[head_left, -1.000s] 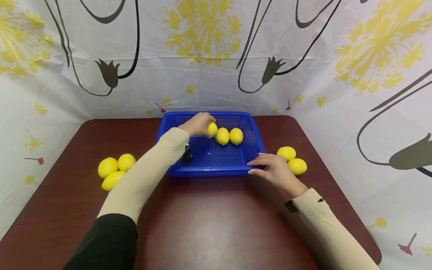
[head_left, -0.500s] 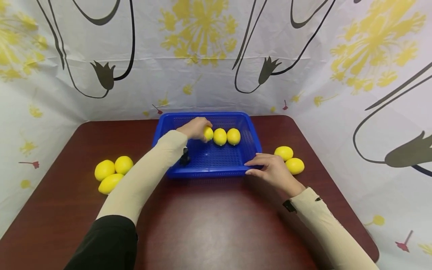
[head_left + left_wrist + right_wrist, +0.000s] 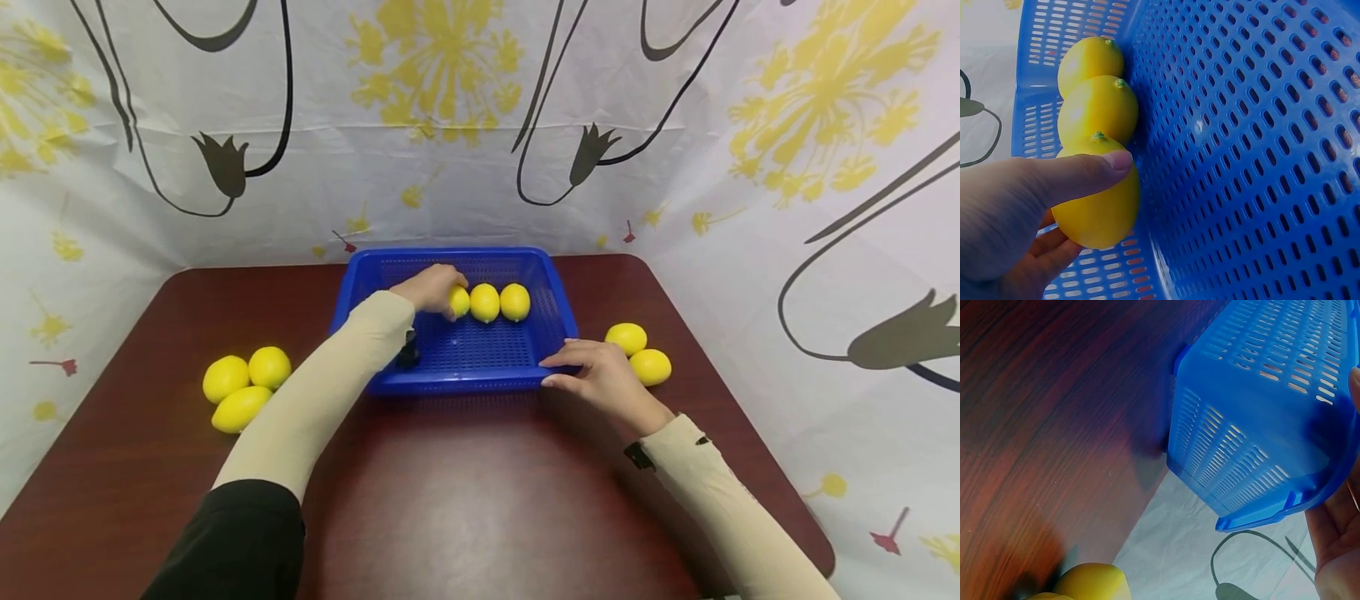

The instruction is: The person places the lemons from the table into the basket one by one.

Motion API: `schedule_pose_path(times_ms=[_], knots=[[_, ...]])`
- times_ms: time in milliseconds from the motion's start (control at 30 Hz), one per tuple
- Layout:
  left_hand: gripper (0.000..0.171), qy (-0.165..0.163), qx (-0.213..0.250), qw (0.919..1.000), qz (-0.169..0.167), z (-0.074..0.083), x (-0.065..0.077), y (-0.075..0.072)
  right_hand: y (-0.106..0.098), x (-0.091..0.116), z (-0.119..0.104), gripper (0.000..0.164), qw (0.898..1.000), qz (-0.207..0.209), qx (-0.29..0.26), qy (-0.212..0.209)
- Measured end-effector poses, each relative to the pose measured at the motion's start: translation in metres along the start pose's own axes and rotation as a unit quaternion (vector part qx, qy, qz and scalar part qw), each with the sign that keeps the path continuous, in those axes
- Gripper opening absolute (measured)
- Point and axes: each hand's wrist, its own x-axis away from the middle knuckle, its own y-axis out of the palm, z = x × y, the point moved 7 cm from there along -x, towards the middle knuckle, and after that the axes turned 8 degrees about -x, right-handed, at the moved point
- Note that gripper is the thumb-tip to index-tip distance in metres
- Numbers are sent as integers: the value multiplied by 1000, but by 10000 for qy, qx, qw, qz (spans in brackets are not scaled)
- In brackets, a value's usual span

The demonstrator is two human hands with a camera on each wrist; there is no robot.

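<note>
A blue perforated plastic basket (image 3: 457,382) stands at the back of the table. Inside it my left hand (image 3: 431,288) holds a lemon (image 3: 459,302), thumb on one side and fingers on the other. Two more lemons, a middle one (image 3: 485,303) and a right one (image 3: 515,302), lie in a row beside it; in the left wrist view the held lemon (image 3: 1099,215) touches the middle one (image 3: 1097,112). At the front right corner my right hand (image 3: 606,377) pinches the basket's rim; the right wrist view catches only part of that hand (image 3: 1338,550).
Three lemons (image 3: 238,408) are grouped on the dark wood table (image 3: 465,500) left of the basket. Two lemons (image 3: 650,367) lie to the right, close behind my right hand. A patterned white sheet (image 3: 420,183) hangs along the table's back and sides.
My left hand has lowered its lemon into line with the other two in the basket. The right hand stays at the rim. The head view has shifted slightly.
</note>
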Motion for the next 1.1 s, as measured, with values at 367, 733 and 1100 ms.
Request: schedule_pose_path(times_ms=[367,733,1100], knots=[[68,-101,-97,9999,-4,-3,-5,6,0,1,0,26,10000,51,-10,-31],[68,-181,-58,9997,-161,-1,-2,10,2,1,1,25,10000,42,-51,-34],[71,-310,-130,9992,-199,-4,-4,15,2,0,1,25,10000,54,-39,-46]])
